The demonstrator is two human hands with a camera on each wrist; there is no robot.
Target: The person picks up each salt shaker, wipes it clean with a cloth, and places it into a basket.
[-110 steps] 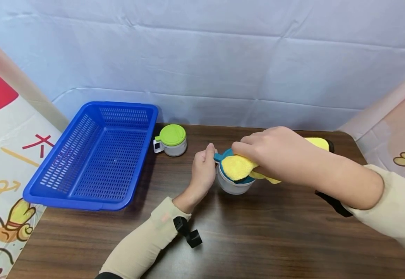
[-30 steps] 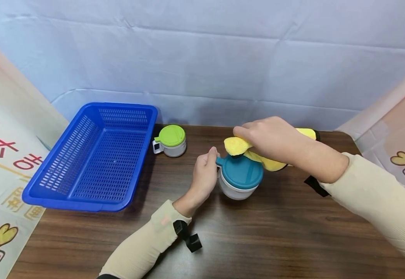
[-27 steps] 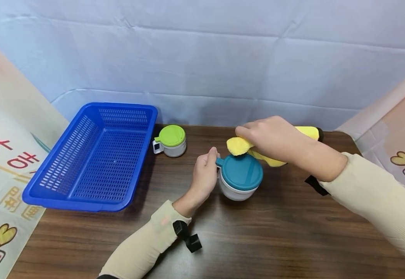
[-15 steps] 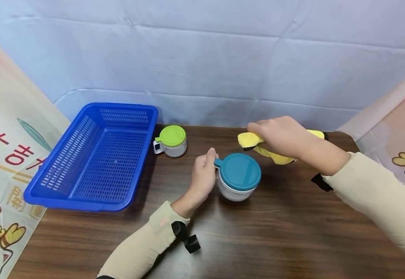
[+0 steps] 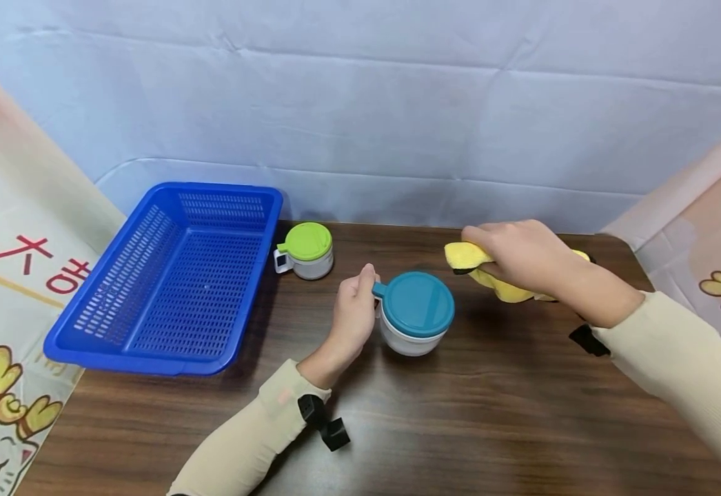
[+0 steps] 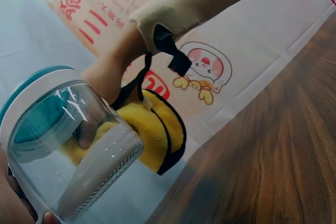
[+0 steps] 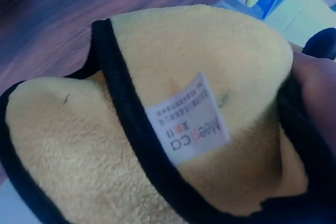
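Note:
My left hand (image 5: 356,311) grips the handle of a clear seasoning jar (image 5: 411,339) with a teal lid (image 5: 418,304). The jar is upright over the table in the head view; in the left wrist view its clear wall (image 6: 79,114) shows something whitish inside. My right hand (image 5: 520,253) holds a bunched yellow cloth (image 5: 467,255) with black edging, to the right of the jar and apart from it. In the right wrist view the cloth's white label (image 7: 189,121) faces the camera. The fingers under the cloth are mostly hidden.
A second, similar jar (image 5: 313,266) with a green lid stands near the back edge. Left of it sits a blue perforated basket (image 5: 211,366). The brown wooden table (image 5: 460,427) meets a pale backdrop (image 5: 367,103) behind and printed sheets at the sides.
Earlier the cloth was pressed on the teal lid; it has lifted off and shifted right with my right hand. My left hand and the jar have moved slightly left.

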